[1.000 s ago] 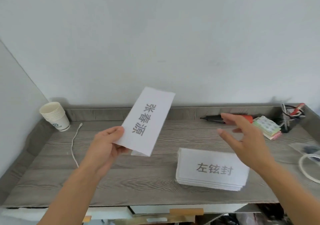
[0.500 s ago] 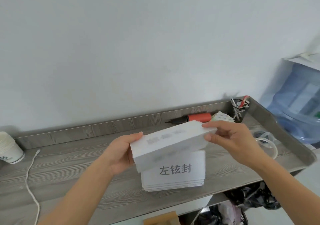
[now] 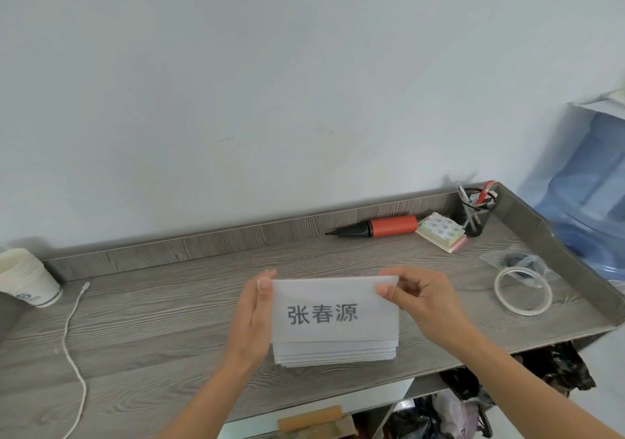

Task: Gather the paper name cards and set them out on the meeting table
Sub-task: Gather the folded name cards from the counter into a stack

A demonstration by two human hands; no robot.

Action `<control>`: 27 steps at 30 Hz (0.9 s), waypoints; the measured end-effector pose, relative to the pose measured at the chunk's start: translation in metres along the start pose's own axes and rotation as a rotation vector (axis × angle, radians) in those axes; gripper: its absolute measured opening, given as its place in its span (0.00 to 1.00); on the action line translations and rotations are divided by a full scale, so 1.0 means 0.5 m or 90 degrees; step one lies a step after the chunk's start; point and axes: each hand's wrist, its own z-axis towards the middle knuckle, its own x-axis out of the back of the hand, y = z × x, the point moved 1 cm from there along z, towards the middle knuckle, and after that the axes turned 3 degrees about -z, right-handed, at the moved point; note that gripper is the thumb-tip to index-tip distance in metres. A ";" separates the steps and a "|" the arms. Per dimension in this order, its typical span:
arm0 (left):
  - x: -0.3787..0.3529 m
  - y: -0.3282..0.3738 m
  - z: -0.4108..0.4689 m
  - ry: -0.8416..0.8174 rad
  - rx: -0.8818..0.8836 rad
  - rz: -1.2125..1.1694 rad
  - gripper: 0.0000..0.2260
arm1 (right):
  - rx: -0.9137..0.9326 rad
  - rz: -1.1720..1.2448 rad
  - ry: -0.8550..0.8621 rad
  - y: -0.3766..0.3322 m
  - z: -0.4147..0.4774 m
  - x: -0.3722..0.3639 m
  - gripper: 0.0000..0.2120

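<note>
Both hands — left hand (image 3: 254, 316) and right hand (image 3: 419, 298) — were closed on the top name card (image 3: 333, 310), squaring it onto the stack (image 3: 334, 354) on the worktop (image 3: 152, 320) — evidently to gather them neatly.

The name cards (image 3: 334, 316) are matt white paper. The shelf (image 3: 169, 310) has a grey wood-grain finish. At far right, a glossy red plastic pump (image 3: 392, 226) and a black wire-mesh pen holder (image 3: 475, 213); near them, a clear shiny tape roll (image 3: 522, 289). Paper cups (image 3: 25, 279) stand far left.
</note>
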 end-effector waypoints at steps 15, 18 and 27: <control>-0.050 -0.029 0.001 0.043 0.190 -0.177 0.22 | -0.263 0.072 -0.025 0.078 -0.016 0.006 0.34; -0.064 -0.015 0.006 0.093 0.165 -0.153 0.23 | -0.246 0.115 -0.012 0.076 -0.014 -0.024 0.33; -0.073 -0.017 0.015 0.115 0.119 -0.117 0.20 | -0.194 0.090 0.061 0.059 -0.008 -0.081 0.26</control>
